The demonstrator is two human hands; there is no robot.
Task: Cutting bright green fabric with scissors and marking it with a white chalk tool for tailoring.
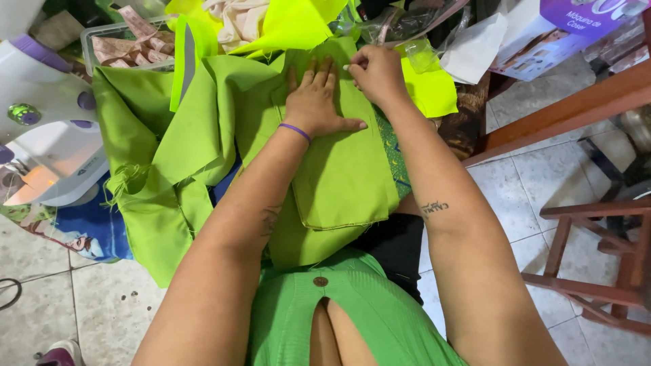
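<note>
Both of your hands are on the folded green fabric piece in front of you. Your left hand lies flat on it, palm down, fingers together and pointing away from you, thumb stuck out to the right; a purple band circles that wrist. Your right hand sits just beside it at the piece's far right corner, fingers curled and pinched at the cloth's top edge; whether something small is held between the fingertips cannot be told.

That folded piece lies on top of the table's clutter and hangs over the near edge toward your lap. Its long axis runs from you straight away, the far end under your hands, the near end showing a stitched, slightly frayed hem.

To the left, more loose green cloth spills off the table, its edge fraying. A white sewing machine with purple knobs stands at the far left. Beyond your hands lie neon yellow fabric, a clear tub of pink patterned scraps, and a purple and white box. A wooden stool stands on the tiled floor at right.
</note>
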